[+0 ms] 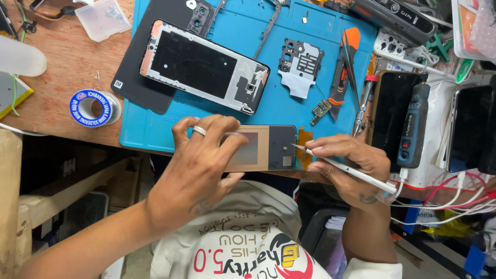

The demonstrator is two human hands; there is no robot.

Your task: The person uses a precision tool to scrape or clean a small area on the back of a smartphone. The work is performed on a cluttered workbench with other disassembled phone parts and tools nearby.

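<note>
At the near edge of the blue rubber repair mat (155,135), a flat rectangular phone display panel (268,148) with a dark back and a copper-coloured flex tail lies lengthwise, partly over the edge of the wooden worktop (62,77). The left hand (204,160), a silver ring on one finger, is spread over the panel's left half, fingers curled and pressing it down. The right hand (351,163) is closed on slim silver tweezers (351,170), whose tip touches the panel's right end just beside the flex tail.

Farther back on the mat lies an opened phone body with a silver midframe and black centre (204,66), resting partly on a black back cover (150,57). To its right sit a small grey inner plate (300,64), a tiny green circuit board (321,110) and an orange-and-black handled tool (345,72). Left of the mat, a blue-labelled spool of solder wire (92,108) rests on the wood. At the right, a dark blue pen-shaped electric tool (415,121) lies between two dark phones.
</note>
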